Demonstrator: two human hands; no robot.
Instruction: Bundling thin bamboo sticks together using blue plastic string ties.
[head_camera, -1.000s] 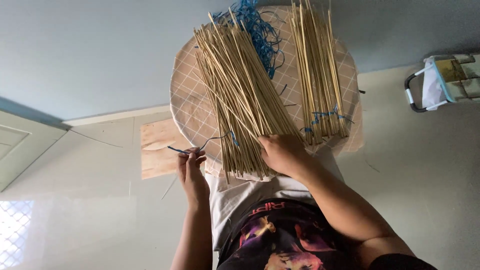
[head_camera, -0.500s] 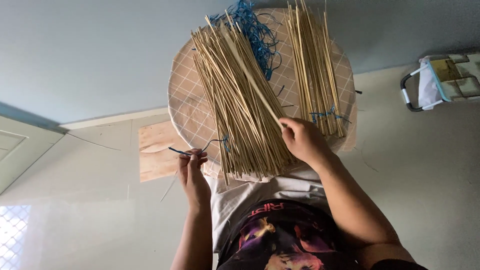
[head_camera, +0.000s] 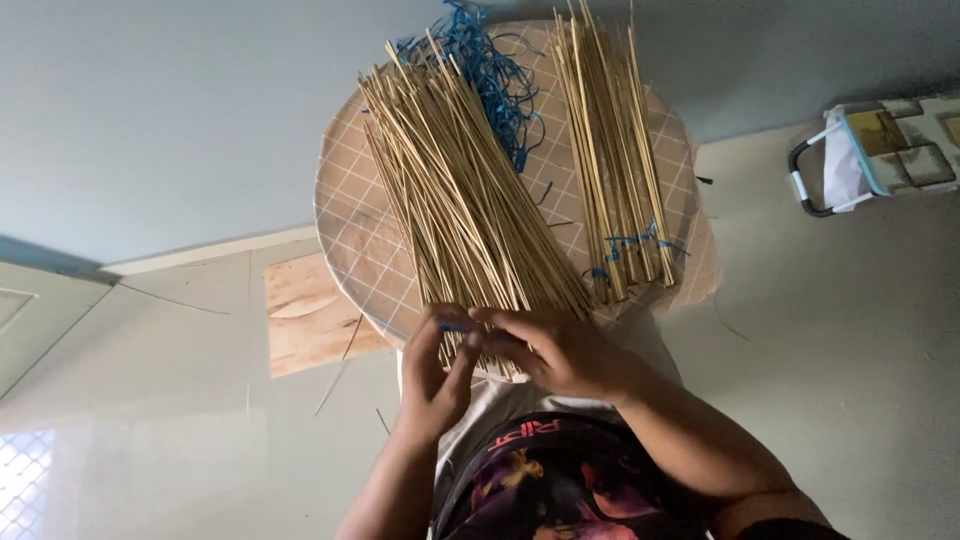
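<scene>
A big loose bundle of thin bamboo sticks (head_camera: 460, 190) lies across a round woven tray (head_camera: 350, 230) in front of me. Both hands meet at its near end. My left hand (head_camera: 435, 375) pinches a short blue string (head_camera: 451, 325) against the stick ends. Over those same ends, the fingers of my right hand (head_camera: 560, 350) are closed. A smaller stick bundle (head_camera: 610, 150), tied near its end with blue string, lies to the right on the tray. A tangle of loose blue strings (head_camera: 490, 70) sits at the tray's far side between the two bundles.
A flat wooden board (head_camera: 305, 315) lies on the pale floor left of the tray, with stray sticks (head_camera: 340, 365) near it. A handled basket with a white bag (head_camera: 865, 150) stands at the right. A dark wall runs along the far side.
My right hand slid from the bundle's right side down to its near end. My left hand rose from beside the tray to meet it there, and the view has drawn in closer.
</scene>
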